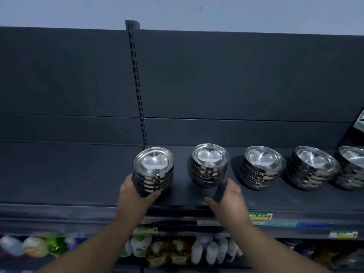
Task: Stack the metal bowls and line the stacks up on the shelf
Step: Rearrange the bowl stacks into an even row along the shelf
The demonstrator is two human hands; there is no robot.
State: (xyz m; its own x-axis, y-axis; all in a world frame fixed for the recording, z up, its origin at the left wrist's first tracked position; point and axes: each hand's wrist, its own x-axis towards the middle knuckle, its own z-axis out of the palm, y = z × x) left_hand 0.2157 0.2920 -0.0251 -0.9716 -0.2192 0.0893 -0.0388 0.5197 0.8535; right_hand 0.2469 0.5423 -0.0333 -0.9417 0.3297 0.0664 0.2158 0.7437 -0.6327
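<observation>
Several stacks of shiny metal bowls stand in a row on the dark shelf (59, 184). My left hand (135, 191) grips the leftmost stack (154, 169) from below and from its left side, thumb at the left, fingers curled under the front. The second stack (209, 164) stands just right of it. My right hand (229, 196) hovers open in front of that second stack, fingers straight, holding nothing. A third stack (263, 167), a fourth stack (313, 168) and a fifth stack (352, 166), cut by the frame edge, follow to the right.
The shelf's left half carries nothing in view. A slotted upright (137, 85) runs up the dark back panel. Price labels (261, 216) sit on the shelf's front lip. Bottles and packets (173, 251) fill the shelf below. An object's corner (359, 122) shows at far right.
</observation>
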